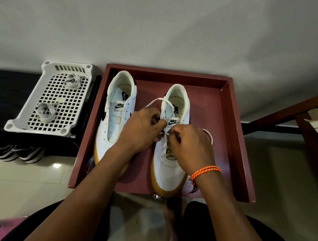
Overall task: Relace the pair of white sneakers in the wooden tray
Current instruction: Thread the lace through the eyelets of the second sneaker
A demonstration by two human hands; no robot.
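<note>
Inside the reddish-brown wooden tray (234, 137), two white leather sneakers with gum soles are lying side by side, toes toward me, tongues reading "NIKE". My left hand (140, 130) and right hand (190, 147) are both pinching the flat white lace (162, 101) over the right-side sneaker (169, 170); the left-side sneaker (114, 124) is sitting unlaced.

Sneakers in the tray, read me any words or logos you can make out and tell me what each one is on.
"NIKE" with a swoosh: tongue label of the left sneaker.
"NIKE" with a swoosh: tongue label of the right sneaker.
Black printed logo on the left sneaker's insole: too skewed to read.
Black print on the right sneaker's insole: partly hidden by the lace, unreadable.
No other text is visible.
</note>
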